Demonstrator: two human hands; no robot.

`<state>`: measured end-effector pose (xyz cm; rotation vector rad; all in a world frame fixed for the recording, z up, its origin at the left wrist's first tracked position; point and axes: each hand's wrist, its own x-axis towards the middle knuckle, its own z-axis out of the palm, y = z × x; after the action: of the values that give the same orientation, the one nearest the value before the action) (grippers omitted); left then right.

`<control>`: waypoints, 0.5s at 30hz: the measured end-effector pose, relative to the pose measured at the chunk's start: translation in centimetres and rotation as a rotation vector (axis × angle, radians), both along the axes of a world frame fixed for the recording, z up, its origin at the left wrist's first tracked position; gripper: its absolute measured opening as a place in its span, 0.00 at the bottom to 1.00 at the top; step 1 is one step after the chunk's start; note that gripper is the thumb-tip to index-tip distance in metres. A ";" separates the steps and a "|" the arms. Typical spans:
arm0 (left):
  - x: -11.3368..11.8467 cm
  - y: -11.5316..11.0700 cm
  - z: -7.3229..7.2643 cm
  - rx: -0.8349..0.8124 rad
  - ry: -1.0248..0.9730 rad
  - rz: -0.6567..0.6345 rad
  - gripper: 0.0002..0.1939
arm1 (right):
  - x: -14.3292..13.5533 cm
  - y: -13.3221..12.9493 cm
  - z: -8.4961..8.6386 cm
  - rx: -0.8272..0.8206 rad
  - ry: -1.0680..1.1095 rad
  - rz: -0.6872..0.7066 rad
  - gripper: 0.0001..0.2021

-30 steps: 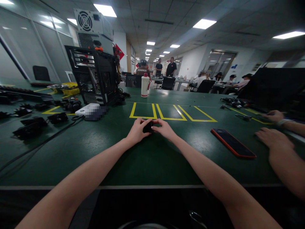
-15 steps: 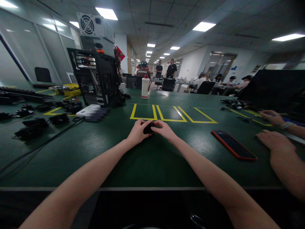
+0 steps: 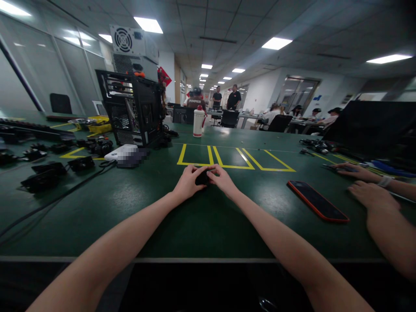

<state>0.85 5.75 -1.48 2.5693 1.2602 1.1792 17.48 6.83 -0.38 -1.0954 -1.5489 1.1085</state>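
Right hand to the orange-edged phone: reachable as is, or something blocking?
Probably yes: nothing visible stands between the right hand and the orange-edged phone; the co-worker's nearer hand is on its other side. Right now, though, its fingers are on a small black object.

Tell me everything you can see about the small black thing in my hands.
The black object is small and mostly hidden in your grip, so its full shape, parts and material can't be told. Your left hand and right hand hold it from either side, just nearer than the yellow tape. Whether it touches the green table isn't clear.
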 end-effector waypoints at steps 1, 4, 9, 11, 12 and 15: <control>0.0 0.0 0.0 0.001 -0.001 -0.001 0.35 | 0.1 -0.2 0.1 0.009 -0.005 0.004 0.10; 0.0 0.1 -0.1 -0.002 0.001 0.008 0.35 | 0.4 -0.5 0.4 -0.032 -0.014 0.070 0.13; -0.1 0.2 -0.3 0.002 0.003 0.013 0.33 | 0.9 -0.2 0.3 -0.145 -0.016 0.128 0.17; -0.1 0.2 -0.3 0.003 0.003 0.008 0.33 | 0.9 0.2 0.1 -0.145 -0.028 0.110 0.15; -0.1 0.2 -0.3 0.004 0.004 0.006 0.33 | 0.9 0.3 0.0 -0.135 -0.031 0.101 0.14; 0.0 0.3 -0.4 0.010 0.005 0.010 0.34 | 0.8 0.5 -0.2 -0.077 -0.021 0.073 0.15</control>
<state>0.80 6.01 -1.85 2.5779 1.2724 1.1847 18.25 7.35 -0.59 -1.1127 -1.5852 1.2185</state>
